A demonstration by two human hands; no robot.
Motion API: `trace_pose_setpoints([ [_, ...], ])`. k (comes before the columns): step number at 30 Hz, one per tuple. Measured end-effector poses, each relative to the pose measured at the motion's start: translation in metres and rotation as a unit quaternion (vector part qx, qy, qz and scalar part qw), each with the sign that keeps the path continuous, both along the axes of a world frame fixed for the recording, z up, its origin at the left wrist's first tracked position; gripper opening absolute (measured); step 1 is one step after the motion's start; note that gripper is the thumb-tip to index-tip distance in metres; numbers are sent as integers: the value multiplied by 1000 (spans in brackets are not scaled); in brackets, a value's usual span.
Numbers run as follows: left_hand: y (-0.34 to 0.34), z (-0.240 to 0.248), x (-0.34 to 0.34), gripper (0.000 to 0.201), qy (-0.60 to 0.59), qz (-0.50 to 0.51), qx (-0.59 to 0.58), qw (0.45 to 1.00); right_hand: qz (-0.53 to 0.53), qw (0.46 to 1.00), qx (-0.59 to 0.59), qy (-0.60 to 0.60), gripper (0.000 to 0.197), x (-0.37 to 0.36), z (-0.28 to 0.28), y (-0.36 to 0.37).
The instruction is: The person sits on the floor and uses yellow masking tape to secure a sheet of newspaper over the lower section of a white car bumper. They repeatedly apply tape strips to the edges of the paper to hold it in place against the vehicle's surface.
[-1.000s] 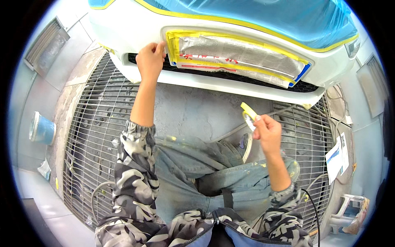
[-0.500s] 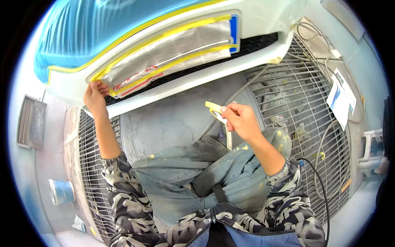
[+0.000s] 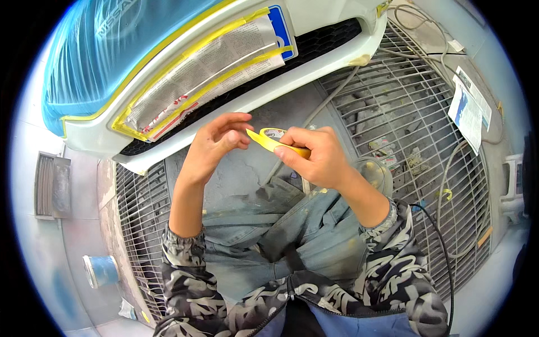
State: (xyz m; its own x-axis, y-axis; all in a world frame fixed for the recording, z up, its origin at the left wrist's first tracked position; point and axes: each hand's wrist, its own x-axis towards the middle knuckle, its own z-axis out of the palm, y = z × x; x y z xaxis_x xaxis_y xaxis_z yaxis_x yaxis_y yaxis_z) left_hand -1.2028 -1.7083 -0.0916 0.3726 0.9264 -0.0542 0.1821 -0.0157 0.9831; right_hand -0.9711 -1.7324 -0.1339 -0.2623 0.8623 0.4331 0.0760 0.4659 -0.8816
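My right hand [image 3: 317, 154] grips a roll of yellow masking tape [image 3: 273, 133] above my crossed legs. A loose end of the tape sticks out toward my left hand [image 3: 216, 143], which is held close by with its fingers apart and nothing in them. Ahead is a white car bumper [image 3: 314, 17]. Newspaper [image 3: 224, 53] covers its number plate, whose blue end [image 3: 279, 32] shows at the right. Yellow tape strips [image 3: 185, 59] run along the paper's edges. Blue plastic film [image 3: 95, 62], bordered with yellow tape, covers the bodywork above.
Metal floor grating [image 3: 415, 118] lies to both sides, with hoses [image 3: 443, 191] and a black cable [image 3: 438, 241] on the right. Printed sheets [image 3: 469, 109] lie at the far right. A blue bucket [image 3: 101, 271] stands left, below a wall vent [image 3: 53, 185].
My left hand has left the newspaper's lower left corner and come right, beside the tape's loose end. My right hand has turned the roll slightly. The view has shifted a little.
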Motion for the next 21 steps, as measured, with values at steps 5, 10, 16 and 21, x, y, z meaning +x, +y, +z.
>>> trace_pose_setpoints([
  [5,6,-2,15,20,-35,40,-25,998,-15,997,52,-56,21,9,3,12],
  [10,19,-4,24,13,-36,119,82,989,-19,973,127,-192,25,24,26,49],
  [16,56,2,54,9,99,279,325,898,-34,936,123,-329,32,31,77,99],
  [21,107,29,86,8,138,337,440,821,-232,855,148,-440,36,46,115,152],
])
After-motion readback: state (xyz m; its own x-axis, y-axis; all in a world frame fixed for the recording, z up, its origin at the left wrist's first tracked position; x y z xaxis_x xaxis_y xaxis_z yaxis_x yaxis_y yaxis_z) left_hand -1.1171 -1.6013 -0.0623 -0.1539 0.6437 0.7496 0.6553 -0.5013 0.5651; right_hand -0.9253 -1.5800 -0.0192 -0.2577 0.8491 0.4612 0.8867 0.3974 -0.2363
